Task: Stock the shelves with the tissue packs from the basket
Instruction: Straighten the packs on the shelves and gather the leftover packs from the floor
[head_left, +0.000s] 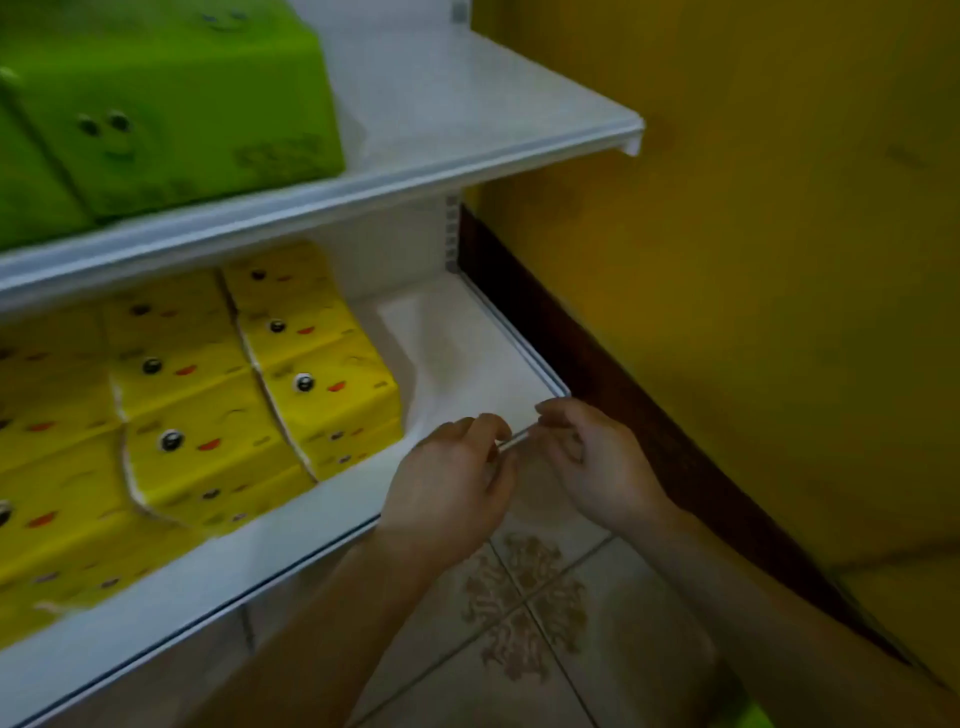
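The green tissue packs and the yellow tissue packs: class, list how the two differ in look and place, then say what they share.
1. The green tissue packs sit on the upper shelf; the yellow tissue packs sit on the lower shelf.
2. The yellow packs show orange marks beside dark eyes; the green packs show dark eyes and a smile only.
Shared: both carry cartoon faces, and both leave bare shelf to their right.

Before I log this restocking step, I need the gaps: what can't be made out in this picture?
- Basket: not in the head view.
- Left hand and right hand: both at the lower shelf front edge with curled fingers; what they pinch, if anything, is blurred.
- Yellow tissue packs: row cut off by the left edge; count unknown.
- Green tissue packs: cut off at top and left; print blurred.
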